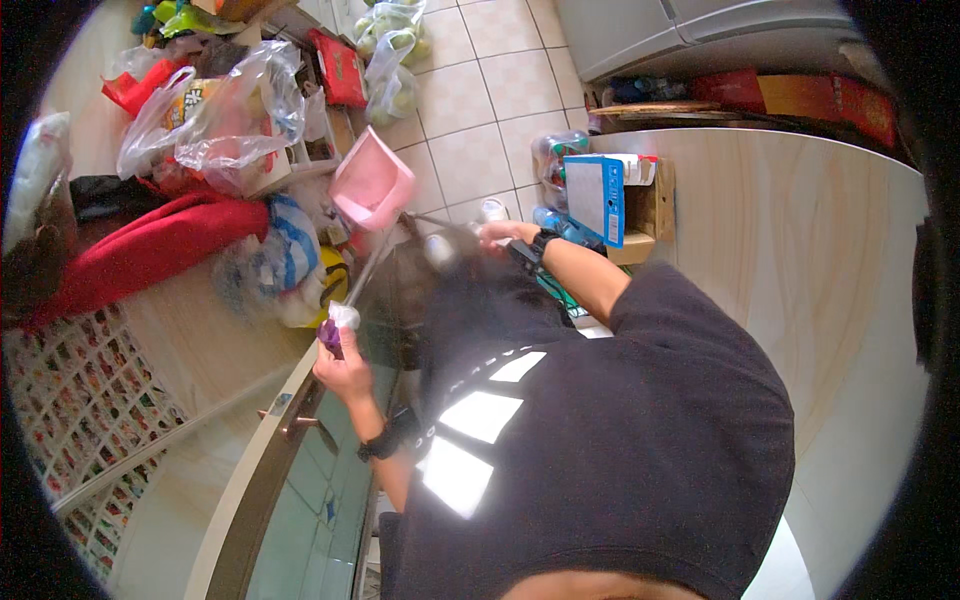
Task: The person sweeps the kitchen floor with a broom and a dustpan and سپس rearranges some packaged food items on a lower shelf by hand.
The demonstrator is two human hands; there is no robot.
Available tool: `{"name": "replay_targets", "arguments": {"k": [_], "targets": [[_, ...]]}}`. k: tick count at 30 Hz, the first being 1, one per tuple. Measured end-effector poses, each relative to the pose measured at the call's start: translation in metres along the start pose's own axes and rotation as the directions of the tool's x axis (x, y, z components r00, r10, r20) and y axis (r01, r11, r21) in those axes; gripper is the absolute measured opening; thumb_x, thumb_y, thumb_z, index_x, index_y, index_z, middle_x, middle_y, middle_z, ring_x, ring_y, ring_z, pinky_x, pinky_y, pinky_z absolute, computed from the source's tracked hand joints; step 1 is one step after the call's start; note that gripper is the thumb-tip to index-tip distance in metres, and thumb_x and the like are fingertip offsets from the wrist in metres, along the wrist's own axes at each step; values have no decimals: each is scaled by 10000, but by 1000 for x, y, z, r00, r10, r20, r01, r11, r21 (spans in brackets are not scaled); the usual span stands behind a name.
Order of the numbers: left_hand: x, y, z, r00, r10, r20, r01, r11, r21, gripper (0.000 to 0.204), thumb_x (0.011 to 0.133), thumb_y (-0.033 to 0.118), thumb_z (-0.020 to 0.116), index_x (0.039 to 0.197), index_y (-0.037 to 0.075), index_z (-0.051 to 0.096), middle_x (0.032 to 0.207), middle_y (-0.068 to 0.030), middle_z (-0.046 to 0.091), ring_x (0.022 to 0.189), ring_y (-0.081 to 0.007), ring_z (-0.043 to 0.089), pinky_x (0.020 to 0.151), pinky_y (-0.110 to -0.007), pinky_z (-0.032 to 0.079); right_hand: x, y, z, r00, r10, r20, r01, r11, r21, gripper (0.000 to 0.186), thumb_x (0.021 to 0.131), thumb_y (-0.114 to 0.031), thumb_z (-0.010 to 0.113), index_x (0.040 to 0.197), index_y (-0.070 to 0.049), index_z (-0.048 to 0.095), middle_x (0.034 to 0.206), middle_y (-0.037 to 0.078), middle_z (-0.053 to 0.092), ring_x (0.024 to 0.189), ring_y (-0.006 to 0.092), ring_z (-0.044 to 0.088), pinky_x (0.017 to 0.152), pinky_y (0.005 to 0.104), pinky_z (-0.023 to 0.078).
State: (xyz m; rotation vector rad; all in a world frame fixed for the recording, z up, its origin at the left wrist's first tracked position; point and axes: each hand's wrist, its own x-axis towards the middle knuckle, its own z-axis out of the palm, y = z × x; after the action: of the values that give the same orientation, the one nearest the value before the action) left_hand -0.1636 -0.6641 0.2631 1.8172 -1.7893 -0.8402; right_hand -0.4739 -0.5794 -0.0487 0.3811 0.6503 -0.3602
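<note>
My left hand [343, 368] is closed on a purple item [330, 336] with a crumpled white piece [344, 315] above it, at the end of a metal pole [372, 266]. The pole leads up to a pink dustpan [370, 178] at upper centre. My right hand [505, 232] is closed at centre, beside a blurred white oval thing [438, 250]; what it grips is too small and blurred to make out. Below the left hand stands a glass-panelled door [310, 500] with a metal handle [303, 423].
Plastic bags [225, 120], red fabric [160, 250] and bagged round produce [390, 75] crowd the upper left. Tiled floor [470, 110] runs up the middle. At right are a grey appliance [625, 30], a curved tabletop [800, 230] and a blue box [595, 200] beside bottles [550, 150].
</note>
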Motion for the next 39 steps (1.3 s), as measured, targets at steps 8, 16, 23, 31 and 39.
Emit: {"name": "replay_targets", "arguments": {"k": [8,16,23,31,39], "targets": [[-15,-11,-3,999,-40,-29,39,999,-8,308,863,238,616,984,-45,627,811,-131,674,698,-207,627,655,-326,476,-120,-91,-92,885,-379,-272,350,925,-152,75,796,-144,591,823,-74,594,698,-5,549,544,64,498,469,173,388],[5,-7,32,994,106,-2,-105,994,38,285,858,247,605,971,-12,640,792,-161,660,698,-246,633,657,-350,478,-100,-64,-58,418,-809,-413,298,552,-779,348,755,-100,597,1099,-129,551,647,2,519,492,104,477,421,281,386],[27,16,51,995,92,28,-92,995,-32,288,859,242,609,937,-33,642,792,-142,670,708,-225,631,678,-337,478,-159,41,-49,593,-680,-432,322,691,-647,702,682,12,567,1338,-211,452,590,-1,481,415,113,436,371,264,328],[87,80,79,982,166,92,-166,986,-12,288,853,235,597,930,-38,644,774,-162,666,688,-247,637,663,-347,474,-168,8,-43,664,-596,-451,251,746,-616,511,661,-45,589,1166,-119,575,646,-8,529,502,100,491,447,250,402],[182,127,120,963,202,177,-181,975,-127,243,852,204,602,948,-16,639,723,-146,655,610,-208,613,593,-322,464,-121,-130,-44,472,-704,-531,333,700,-632,418,721,-44,605,1134,-104,585,637,14,546,500,114,511,431,273,427]]}}
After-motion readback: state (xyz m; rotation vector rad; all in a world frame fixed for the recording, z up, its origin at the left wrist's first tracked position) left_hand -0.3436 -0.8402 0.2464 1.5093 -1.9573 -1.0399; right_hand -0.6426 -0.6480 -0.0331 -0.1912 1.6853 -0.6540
